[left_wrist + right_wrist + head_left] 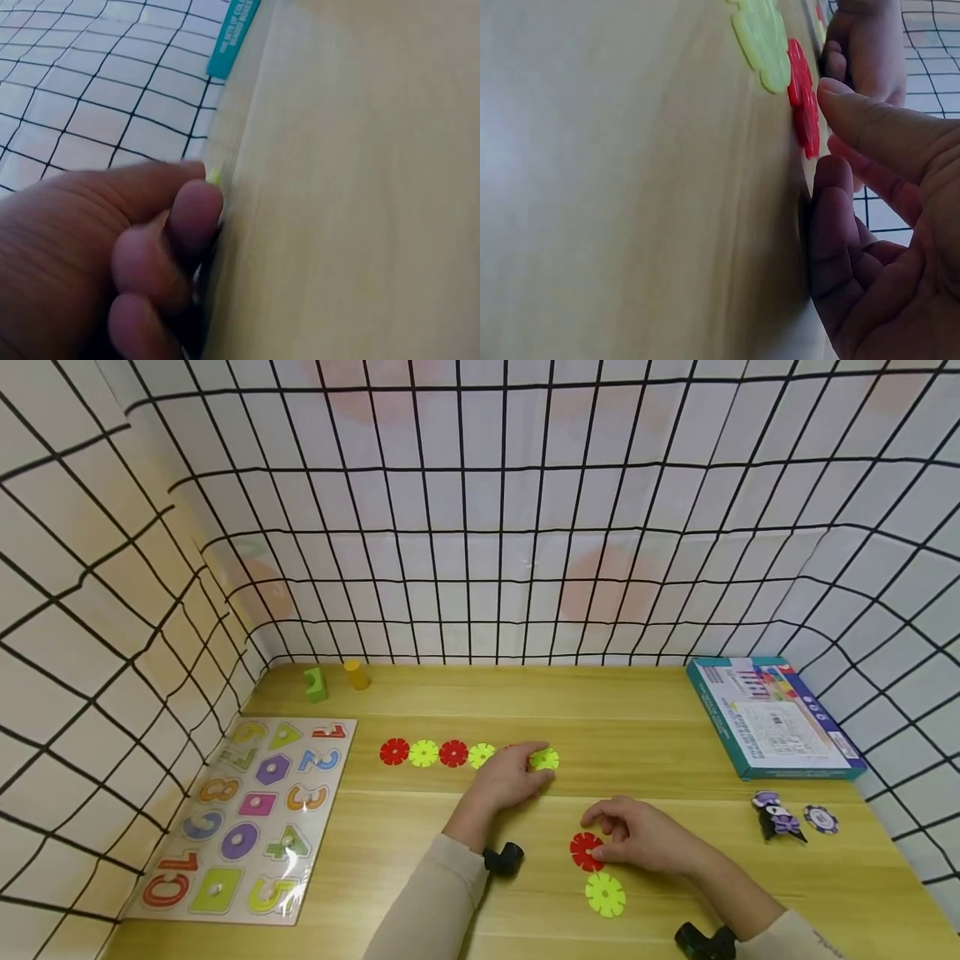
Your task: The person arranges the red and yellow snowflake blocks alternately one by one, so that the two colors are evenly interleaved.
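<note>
A row of red and yellow-green notched plastic discs lies across the table, with a red disc at its left end. At the right end, my left hand holds a yellow-green disc between thumb and index finger; only a sliver shows in the left wrist view. This hand covers part of the row. Nearer the front, my right hand is over the edge of another red disc, thumb tip at its rim and fingers apart from the thumb. Just below lies a loose yellow-green disc.
On the left is a number-and-shape puzzle board. A green block and a yellow cylinder stand behind it. A teal-edged box, a purple-and-black figure and a round chip sit right. Black grid netting surrounds the table.
</note>
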The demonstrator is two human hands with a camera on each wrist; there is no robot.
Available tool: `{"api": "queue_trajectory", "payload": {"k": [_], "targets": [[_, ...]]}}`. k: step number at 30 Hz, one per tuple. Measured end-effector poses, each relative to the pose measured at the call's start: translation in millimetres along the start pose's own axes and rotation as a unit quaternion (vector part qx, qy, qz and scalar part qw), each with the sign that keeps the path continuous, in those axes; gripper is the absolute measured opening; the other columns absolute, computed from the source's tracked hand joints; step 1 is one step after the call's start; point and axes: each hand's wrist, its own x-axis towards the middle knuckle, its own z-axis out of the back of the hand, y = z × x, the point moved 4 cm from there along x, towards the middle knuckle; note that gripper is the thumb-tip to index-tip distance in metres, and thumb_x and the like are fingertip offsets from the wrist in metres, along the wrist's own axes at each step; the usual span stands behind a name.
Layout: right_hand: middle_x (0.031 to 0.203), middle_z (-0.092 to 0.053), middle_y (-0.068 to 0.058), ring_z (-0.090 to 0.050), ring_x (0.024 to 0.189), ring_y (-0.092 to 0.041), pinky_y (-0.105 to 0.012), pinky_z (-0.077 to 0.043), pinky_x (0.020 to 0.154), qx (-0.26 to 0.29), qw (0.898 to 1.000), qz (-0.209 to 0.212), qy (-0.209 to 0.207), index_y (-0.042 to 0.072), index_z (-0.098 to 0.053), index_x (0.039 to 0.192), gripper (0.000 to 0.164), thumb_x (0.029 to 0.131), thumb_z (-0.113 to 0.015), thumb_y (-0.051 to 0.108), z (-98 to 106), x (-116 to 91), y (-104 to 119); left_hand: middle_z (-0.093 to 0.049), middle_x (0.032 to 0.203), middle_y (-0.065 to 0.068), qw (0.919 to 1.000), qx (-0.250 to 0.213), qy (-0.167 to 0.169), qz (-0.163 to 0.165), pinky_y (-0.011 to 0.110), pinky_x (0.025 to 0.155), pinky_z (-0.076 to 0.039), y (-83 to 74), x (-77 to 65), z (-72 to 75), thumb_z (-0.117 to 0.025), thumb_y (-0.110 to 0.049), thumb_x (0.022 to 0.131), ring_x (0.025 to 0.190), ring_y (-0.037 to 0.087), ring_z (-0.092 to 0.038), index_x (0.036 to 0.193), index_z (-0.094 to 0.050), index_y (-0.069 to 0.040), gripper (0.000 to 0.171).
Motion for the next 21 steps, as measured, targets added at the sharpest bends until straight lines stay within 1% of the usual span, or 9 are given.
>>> {"api": "queue_trajectory", "payload": {"k": [3,7,13,15,17,21], "targets": [[0.088,-0.052,-0.002,-0.051,0.065,-0.011,-0.025,-0.047,0.058,-0.009,1.000,0.004,-0.007,0.022,-0.062,0.107,0.036,0.076,-0.075,0.035,-2.7,-0.9,0.0,-0.058,0.052,-0.007,0.9998,0.000,-0.006,0.016,0.029,0.051,-0.044,0.7,1.3,-1.3,-0.061,-0.038,0.088,0.039,0.014,-0.054,0.136,-0.047,-0.027,0.051],[0.089,-0.051,-0.001,-0.052,0.063,-0.010,-0.025,-0.047,0.057,-0.026,1.000,-0.003,-0.015,0.024,-0.062,0.104,0.036,0.074,-0.076,0.037,-4.4,-1.4,0.5,-0.058,0.051,-0.005,0.9997,-0.005,-0.006,0.023,0.030,0.046,-0.045,0.6,2.2,-2.6,-0.060,-0.034,0.089,0.036,0.014,-0.053,0.135,-0.047,-0.026,0.049],[0.087,-0.050,0.000,-0.050,0.062,-0.010,-0.025,-0.045,0.055,-0.042,0.999,-0.017,-0.014,0.021,-0.059,0.097,0.035,0.072,-0.077,0.037,-4.8,-0.9,2.9,-0.059,0.052,-0.005,0.9994,-0.014,-0.004,0.030,0.030,0.041,-0.045,0.5,2.6,-3.6,-0.061,-0.030,0.089,0.037,0.014,-0.053,0.134,-0.049,-0.024,0.047],[0.083,-0.051,-0.001,-0.050,0.061,-0.012,-0.025,-0.045,0.054,-0.028,0.999,-0.031,-0.012,0.020,-0.057,0.095,0.035,0.072,-0.078,0.036,-4.4,0.2,1.9,-0.059,0.053,-0.005,0.9993,-0.017,-0.006,0.033,0.030,0.041,-0.045,0.5,2.4,-3.0,-0.061,-0.029,0.089,0.037,0.014,-0.053,0.134,-0.049,-0.024,0.047],[0.080,-0.053,-0.002,-0.051,0.061,-0.015,-0.026,-0.045,0.055,-0.001,0.999,-0.046,-0.009,0.018,-0.055,0.093,0.034,0.073,-0.077,0.035,-3.9,1.2,0.3,-0.059,0.053,-0.005,0.9992,-0.022,-0.008,0.033,0.030,0.040,-0.044,0.2,2.1,-2.1,-0.061,-0.029,0.089,0.038,0.014,-0.053,0.134,-0.050,-0.023,0.047],[0.076,-0.054,-0.004,-0.051,0.066,-0.018,-0.026,-0.044,0.057,0.048,0.997,-0.067,-0.001,0.017,-0.054,0.094,0.030,0.078,-0.074,0.032,-1.9,1.5,-4.3,-0.059,0.053,-0.004,0.9990,-0.034,-0.007,0.029,0.030,0.039,-0.044,0.2,2.3,-1.1,-0.062,-0.027,0.088,0.038,0.015,-0.052,0.133,-0.050,-0.022,0.047]]}}
